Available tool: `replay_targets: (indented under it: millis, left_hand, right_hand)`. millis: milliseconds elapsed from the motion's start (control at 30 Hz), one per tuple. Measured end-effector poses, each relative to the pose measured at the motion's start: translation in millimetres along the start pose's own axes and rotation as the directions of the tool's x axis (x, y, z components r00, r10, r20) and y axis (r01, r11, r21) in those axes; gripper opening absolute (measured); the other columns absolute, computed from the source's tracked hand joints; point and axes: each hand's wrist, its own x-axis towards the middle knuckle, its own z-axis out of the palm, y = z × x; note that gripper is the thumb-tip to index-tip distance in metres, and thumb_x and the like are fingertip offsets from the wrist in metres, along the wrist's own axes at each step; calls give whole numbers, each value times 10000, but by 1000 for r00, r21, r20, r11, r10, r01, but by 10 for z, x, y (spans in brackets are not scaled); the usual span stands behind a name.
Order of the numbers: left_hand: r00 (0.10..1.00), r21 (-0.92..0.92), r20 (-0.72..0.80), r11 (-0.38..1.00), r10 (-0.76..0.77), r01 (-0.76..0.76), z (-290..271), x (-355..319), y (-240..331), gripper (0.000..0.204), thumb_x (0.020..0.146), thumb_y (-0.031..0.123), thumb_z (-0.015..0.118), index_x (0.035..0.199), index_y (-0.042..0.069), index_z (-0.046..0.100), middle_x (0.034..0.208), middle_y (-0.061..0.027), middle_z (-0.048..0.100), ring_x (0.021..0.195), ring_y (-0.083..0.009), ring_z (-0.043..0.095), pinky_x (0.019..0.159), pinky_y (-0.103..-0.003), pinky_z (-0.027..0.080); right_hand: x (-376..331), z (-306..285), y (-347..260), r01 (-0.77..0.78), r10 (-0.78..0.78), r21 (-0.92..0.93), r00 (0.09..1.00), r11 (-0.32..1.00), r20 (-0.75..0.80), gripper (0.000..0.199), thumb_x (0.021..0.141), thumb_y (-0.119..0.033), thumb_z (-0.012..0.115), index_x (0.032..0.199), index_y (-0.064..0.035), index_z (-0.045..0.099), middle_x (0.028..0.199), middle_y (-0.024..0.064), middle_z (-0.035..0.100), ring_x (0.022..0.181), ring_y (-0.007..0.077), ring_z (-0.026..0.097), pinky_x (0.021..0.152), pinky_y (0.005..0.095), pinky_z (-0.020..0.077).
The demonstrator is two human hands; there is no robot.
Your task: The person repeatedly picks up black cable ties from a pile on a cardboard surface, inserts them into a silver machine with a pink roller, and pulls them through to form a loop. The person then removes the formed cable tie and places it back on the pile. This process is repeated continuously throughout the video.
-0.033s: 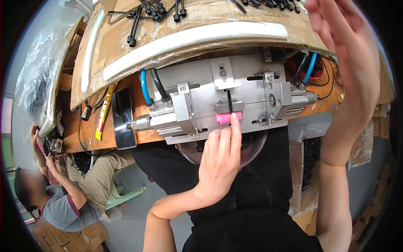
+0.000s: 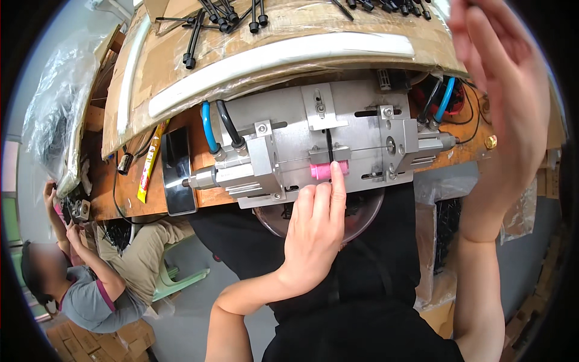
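A metal fixture (image 2: 356, 96) with a cylinder block on each side stands at the table's front edge. At its middle, a thin black rod (image 2: 330, 140) lies front to back across a small pink block (image 2: 321, 171). My left hand (image 2: 316, 232) has its index finger stretched out, its tip touching the rod's near end at the pink block. Its other fingers are loosely bent and hold nothing visible. My right hand (image 2: 512, 78) is raised at the upper right beside the cardboard, blurred, its fingertips at the picture's edge. Whether it holds anything is unclear.
Black rods with thick ends (image 2: 194, 39) lie on the cardboard (image 2: 253, 45) behind the fixture. A black phone-like slab (image 2: 177, 172) and a yellow packet (image 2: 146, 166) lie left. A round bowl (image 2: 368, 214) sits below the fixture. At left, a co-worker (image 2: 99, 295) sits.
My right hand has shifted slightly to the right and nearer. My left hand stays with its index finger at the rod.
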Motion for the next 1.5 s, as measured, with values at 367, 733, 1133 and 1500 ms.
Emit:
replay_targets:
  millis: [367,733,1133,1500]
  left_hand:
    - [930,27,-353,994,106,-103,-558,1058,-499,406,801,-46,618,1187,78,636,958,-129,592,934,-315,550,873,-419,433]
    - [969,44,-224,994,105,-98,-842,1927,-1063,58,802,-31,619,844,-55,649,782,-237,631,806,-368,642,748,-387,517]
    - [995,-37,-94,998,45,-49,-400,105,-61,651,741,-35,604,1375,-86,468,964,-111,540,854,-238,539,804,-335,467]
    - [997,48,67,998,47,-51,-119,37,21,717,733,-25,600,1412,-113,387,961,-101,493,876,-227,509,799,-308,477]
  right_hand:
    - [-1604,983,157,156,-122,-293,984,943,131,617,659,123,750,1249,118,570,896,152,697,606,209,629,552,310,512]
    - [-1693,1381,255,95,-43,-295,983,951,176,639,706,40,780,1306,56,562,949,139,689,625,213,638,540,314,502]
    - [341,671,400,373,-492,-772,866,515,91,175,881,-47,568,1045,13,580,806,194,653,713,334,636,646,388,507]
    - [411,461,97,69,-83,-689,996,721,13,207,870,8,520,1035,25,643,742,115,619,692,185,607,657,303,484]
